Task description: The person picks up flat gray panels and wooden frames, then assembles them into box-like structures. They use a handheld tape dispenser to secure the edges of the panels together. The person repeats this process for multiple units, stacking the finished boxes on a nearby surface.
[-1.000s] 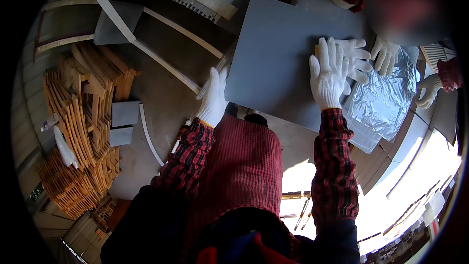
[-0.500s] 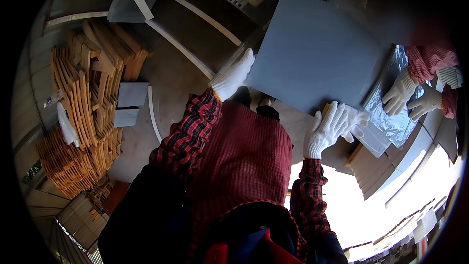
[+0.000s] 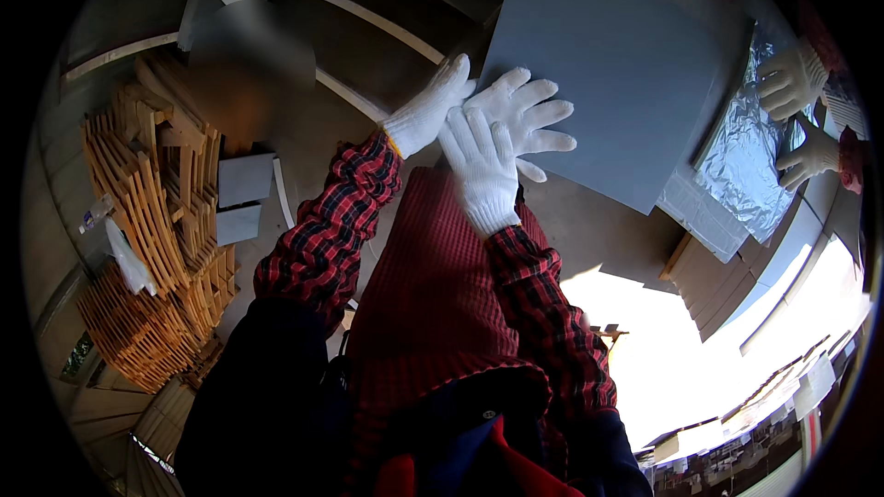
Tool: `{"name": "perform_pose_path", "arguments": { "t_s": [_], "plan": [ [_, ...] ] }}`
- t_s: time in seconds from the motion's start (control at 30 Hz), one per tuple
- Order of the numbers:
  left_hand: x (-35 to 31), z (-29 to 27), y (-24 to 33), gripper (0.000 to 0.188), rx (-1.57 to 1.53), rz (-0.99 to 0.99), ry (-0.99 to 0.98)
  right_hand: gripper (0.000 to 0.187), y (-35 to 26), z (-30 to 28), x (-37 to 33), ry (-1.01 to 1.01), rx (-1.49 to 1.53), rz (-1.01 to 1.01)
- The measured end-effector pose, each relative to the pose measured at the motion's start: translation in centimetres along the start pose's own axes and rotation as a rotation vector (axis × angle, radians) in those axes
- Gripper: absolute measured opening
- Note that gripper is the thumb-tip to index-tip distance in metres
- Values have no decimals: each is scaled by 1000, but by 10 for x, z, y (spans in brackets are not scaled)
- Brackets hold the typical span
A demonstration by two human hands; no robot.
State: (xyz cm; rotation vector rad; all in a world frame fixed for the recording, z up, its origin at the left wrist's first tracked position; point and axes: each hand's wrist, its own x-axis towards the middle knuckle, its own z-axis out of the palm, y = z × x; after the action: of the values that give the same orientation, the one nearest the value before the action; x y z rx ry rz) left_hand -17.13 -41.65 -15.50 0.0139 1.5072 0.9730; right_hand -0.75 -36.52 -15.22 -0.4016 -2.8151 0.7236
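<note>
My hands, both in white knit gloves, are close together in front of my body at the near left corner of a large flat grey sheet (image 3: pixel 608 83). A further white glove (image 3: pixel 534 120), with its fingers spread and no arm behind it, lies between them and partly over the sheet. My right hand (image 3: pixel 482 166) overlaps this loose glove and grips it; the thumb is hidden. My left hand (image 3: pixel 428 109) is beside the glove's cuff end, fingers stretched out and held together. Its palm side is out of sight.
At the right, another person's gloved hands (image 3: pixel 794 83) touch a shiny foil-covered panel (image 3: pixel 737 166). Stacked boards (image 3: pixel 714 290) lie below it. Wooden slats and frames (image 3: pixel 147 221) are piled at the left, near two small grey panels (image 3: pixel 244 179). Pale strips (image 3: pixel 364 5) cross the upper left.
My right hand has moved left with the loose glove, up to my left hand. My left hand has come off the sheet's edge. The sheet appears higher in view.
</note>
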Motion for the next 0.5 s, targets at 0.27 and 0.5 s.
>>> {"name": "perform_pose_path", "arguments": {
  "t_s": [0.27,0.5],
  "plan": [
    [-3,14,10,97,-178,-71,-51,48,73,-64,-78,-30,-114,223],
    [-6,14,3,94,-271,-44,-102,42,60,-57,-73,144,-125,388]
  ]
}}
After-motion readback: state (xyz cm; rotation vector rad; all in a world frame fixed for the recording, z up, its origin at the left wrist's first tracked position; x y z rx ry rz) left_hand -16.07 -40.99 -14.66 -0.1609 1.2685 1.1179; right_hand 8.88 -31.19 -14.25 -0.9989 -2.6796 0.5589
